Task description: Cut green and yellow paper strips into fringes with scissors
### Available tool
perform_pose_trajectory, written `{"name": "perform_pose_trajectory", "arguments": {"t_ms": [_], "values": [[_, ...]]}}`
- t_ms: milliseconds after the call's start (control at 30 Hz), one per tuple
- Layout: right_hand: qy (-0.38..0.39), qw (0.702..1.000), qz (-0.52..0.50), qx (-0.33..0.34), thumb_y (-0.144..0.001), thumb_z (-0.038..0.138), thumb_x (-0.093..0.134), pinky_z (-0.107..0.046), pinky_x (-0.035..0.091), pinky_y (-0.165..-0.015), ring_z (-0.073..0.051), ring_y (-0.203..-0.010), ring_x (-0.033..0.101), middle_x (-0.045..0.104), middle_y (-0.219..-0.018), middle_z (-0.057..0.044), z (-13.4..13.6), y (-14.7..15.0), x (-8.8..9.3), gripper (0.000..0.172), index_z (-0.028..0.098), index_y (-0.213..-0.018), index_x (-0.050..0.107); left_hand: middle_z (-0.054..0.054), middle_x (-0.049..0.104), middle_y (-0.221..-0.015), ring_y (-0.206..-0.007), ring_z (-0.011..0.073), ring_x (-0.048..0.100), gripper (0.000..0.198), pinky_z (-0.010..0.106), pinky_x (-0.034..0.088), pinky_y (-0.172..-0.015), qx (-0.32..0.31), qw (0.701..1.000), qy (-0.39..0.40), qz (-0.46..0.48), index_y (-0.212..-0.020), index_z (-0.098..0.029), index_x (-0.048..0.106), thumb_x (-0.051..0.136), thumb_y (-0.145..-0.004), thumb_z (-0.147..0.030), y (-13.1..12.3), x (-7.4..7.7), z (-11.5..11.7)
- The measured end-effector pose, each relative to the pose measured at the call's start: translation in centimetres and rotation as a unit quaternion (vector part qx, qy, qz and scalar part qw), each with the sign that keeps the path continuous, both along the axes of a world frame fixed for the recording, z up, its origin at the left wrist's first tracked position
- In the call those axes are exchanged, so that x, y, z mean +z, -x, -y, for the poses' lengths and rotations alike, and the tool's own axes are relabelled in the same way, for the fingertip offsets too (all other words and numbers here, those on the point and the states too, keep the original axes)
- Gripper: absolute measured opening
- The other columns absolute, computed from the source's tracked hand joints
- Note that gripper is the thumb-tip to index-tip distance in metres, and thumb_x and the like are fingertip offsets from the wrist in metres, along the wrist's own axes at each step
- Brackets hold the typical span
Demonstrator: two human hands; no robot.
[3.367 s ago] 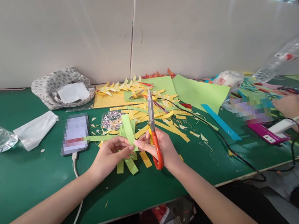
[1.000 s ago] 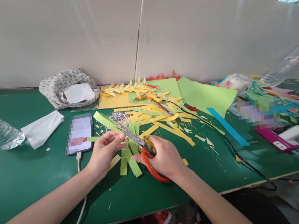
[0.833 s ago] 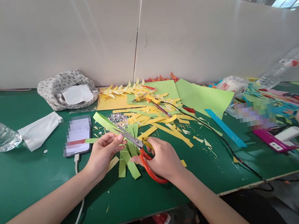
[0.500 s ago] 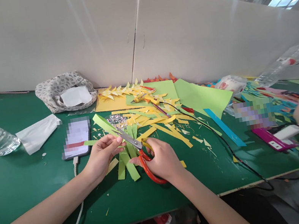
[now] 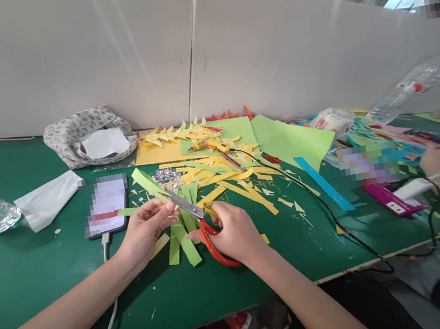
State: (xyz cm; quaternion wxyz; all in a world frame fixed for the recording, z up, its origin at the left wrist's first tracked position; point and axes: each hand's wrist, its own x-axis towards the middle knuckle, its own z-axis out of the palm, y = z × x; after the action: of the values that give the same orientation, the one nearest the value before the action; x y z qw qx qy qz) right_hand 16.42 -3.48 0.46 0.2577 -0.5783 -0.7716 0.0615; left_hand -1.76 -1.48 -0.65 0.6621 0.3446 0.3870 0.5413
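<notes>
My left hand (image 5: 148,225) pinches a light green paper strip (image 5: 147,182), whose upper part curves up and away to the left. In my right hand (image 5: 234,230) is a pair of scissors (image 5: 212,243) with red and yellow handles. Its blades point up and left and meet the strip right beside my left fingertips; whether they are parted I cannot tell. Beneath both hands lie several cut green paper strips (image 5: 181,242). Just beyond are small shiny gems (image 5: 169,178) and a heap of yellow paper strips (image 5: 246,194).
A phone (image 5: 106,207) on a white cable lies left of my hands. A yellow glue gun (image 5: 201,144) rests on the paper pile, its black cord running right. Green sheets (image 5: 296,139), a blue strip (image 5: 323,183), a magenta power strip (image 5: 392,201) and a co-worker's hand (image 5: 436,160) are at right.
The whole view has shifted slightly, so things sit a little further left. My hands, strip and scissors keep nearly the same pose. More of the co-worker's hands shows at right.
</notes>
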Motion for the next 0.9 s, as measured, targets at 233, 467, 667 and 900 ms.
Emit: {"name": "perform_pose_trajectory", "arguments": {"t_ms": [233,467,667,900], "values": [[-0.008,1.000,0.019,-0.001,-0.068,0.061,0.052,-0.021,0.028,-0.046,-0.008,-0.047,0.036,0.044,-0.058,0.002,-0.2,-0.2,-0.2,0.045,0.021,-0.059,0.033,-0.002,0.064,-0.064,-0.065,0.0089,0.063,0.015,0.017,0.050,-0.063,0.006,1.000,0.005,-0.004,-0.068,-0.016,0.061,0.074,-0.063,-0.023,0.0,0.0,-0.1],[0.004,1.000,0.011,0.003,-0.069,0.061,0.053,-0.022,0.029,-0.046,-0.009,-0.047,0.038,0.046,-0.058,0.001,-0.1,-0.1,-0.4,0.044,0.021,-0.059,0.037,-0.002,0.063,-0.063,-0.064,0.0110,0.063,0.019,0.020,0.050,-0.062,0.012,1.000,0.010,-0.019,-0.066,-0.016,0.061,0.076,-0.060,-0.026,0.0,0.3,0.0],[0.018,0.999,-0.010,-0.046,-0.071,0.058,0.052,-0.022,0.030,-0.047,-0.011,-0.050,0.043,0.049,-0.059,0.001,-0.9,-1.3,0.6,0.040,0.021,-0.061,0.040,0.002,0.065,-0.069,-0.064,0.0140,0.062,0.018,0.024,0.050,-0.062,-0.052,0.990,-0.017,-0.127,-0.069,-0.017,0.061,0.072,-0.064,-0.030,-0.2,0.5,0.3],[0.028,0.971,0.066,-0.227,-0.073,0.044,0.051,-0.025,0.029,-0.050,-0.019,-0.061,0.055,0.059,-0.067,-0.004,-4.4,-6.8,1.9,0.023,0.021,-0.078,0.053,-0.001,0.062,-0.062,-0.055,0.0145,0.058,0.031,0.022,0.043,-0.049,-0.088,0.933,-0.138,-0.322,-0.091,-0.022,0.054,0.068,-0.066,-0.031,0.1,0.6,0.5]]}}
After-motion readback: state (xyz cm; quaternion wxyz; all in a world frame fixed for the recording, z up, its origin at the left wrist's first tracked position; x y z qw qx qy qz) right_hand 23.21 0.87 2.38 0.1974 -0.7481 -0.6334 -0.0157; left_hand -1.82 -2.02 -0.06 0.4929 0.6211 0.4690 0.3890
